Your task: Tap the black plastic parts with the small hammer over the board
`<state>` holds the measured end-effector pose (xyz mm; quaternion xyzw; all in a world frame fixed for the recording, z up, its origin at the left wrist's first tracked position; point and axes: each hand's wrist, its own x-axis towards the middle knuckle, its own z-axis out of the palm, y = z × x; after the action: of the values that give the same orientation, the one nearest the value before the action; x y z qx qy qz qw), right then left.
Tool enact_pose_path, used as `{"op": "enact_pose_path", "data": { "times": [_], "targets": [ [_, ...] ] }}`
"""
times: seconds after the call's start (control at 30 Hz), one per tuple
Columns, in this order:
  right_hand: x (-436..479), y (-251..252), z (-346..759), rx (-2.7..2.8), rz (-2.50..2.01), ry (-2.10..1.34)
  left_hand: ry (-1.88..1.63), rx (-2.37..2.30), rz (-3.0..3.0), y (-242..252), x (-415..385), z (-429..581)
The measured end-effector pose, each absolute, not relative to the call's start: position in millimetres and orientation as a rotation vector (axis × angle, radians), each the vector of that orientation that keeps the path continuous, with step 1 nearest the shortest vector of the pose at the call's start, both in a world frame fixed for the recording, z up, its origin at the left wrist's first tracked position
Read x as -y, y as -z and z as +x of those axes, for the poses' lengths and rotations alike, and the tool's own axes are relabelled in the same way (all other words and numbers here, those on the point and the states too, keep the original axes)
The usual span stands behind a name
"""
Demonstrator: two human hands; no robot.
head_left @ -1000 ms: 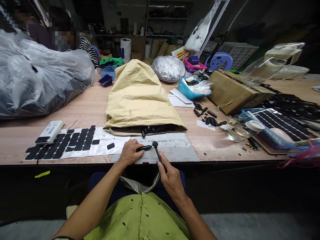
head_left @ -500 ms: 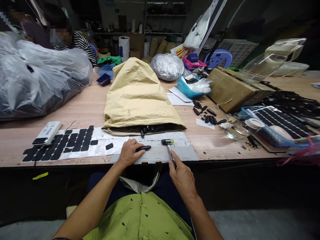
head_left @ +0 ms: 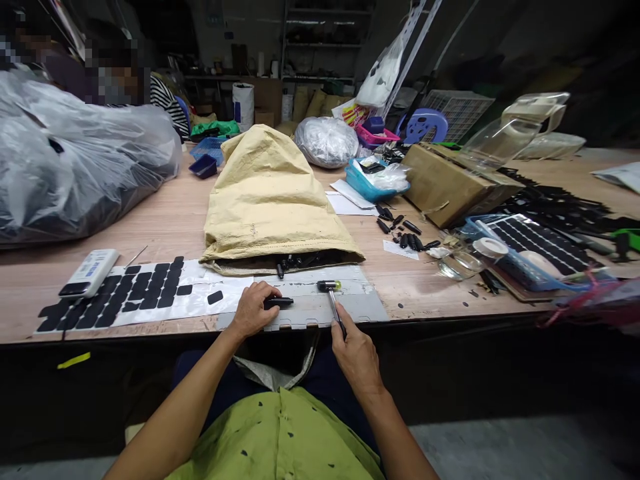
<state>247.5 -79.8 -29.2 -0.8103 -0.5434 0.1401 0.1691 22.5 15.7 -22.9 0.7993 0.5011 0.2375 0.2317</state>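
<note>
I have the front edge of the table (head_left: pixel 435 316) passing beneath the left wrist, while the right hand (head_left: pixel 356 353) hangs mostly in front of it. The left hand (head_left: pixel 254 309) keeps its fingers closed on one end of a black tube (head_left: pixel 283 302), over the grey board (head_left: pixel 356 309); whether the tube touches the board I cannot tell. The right hand is clamped around the handle of a hammer (head_left: pixel 327 286), whose head, black with a yellow-green end, is over the board too. The hands are apart, and the open room I see is the gap of board between the tube's free end and the hammer head.

Straight ahead the mouth of the yellow sack (head_left: pixel 280 207), with black parts showing inside, stands in the way at the board's far side. To the left I have a white sheet (head_left: pixel 197 272) with black patches (head_left: pixel 163 285), a white device (head_left: pixel 91 272) resting over its outer end, and a bulging plastic bag (head_left: pixel 85 167) behind. To the right, tabletop runs from the board to a blue basket (head_left: pixel 507 259); loose black pieces (head_left: pixel 410 241) lie beyond the sack's right corner, with a cardboard box (head_left: pixel 440 183) behind them
</note>
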Motion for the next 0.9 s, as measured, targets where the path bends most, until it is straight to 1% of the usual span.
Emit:
{"op": "enact_pose_path", "data": {
  "times": [0.27,0.53,0.6,0.7,0.8,0.9],
  "targets": [
    [80,28,247,1.550,-2.281,-0.364,-0.625,-1.126,2.334,25,9,17],
    [80,29,247,1.561,-2.251,-0.326,-0.456,-1.047,2.475,27,18,14],
    [80,30,248,1.568,-2.247,-0.313,-0.465,-1.045,2.450,24,17,18],
    [80,31,248,1.573,-2.239,-0.314,-0.609,-1.195,2.304,19,5,29],
    [80,31,248,1.558,-2.262,-0.367,-0.769,-1.521,2.053,14,-20,44],
    [80,30,247,1.542,-2.269,-0.417,-0.698,-1.856,1.863,8,-50,60]
  ]
}}
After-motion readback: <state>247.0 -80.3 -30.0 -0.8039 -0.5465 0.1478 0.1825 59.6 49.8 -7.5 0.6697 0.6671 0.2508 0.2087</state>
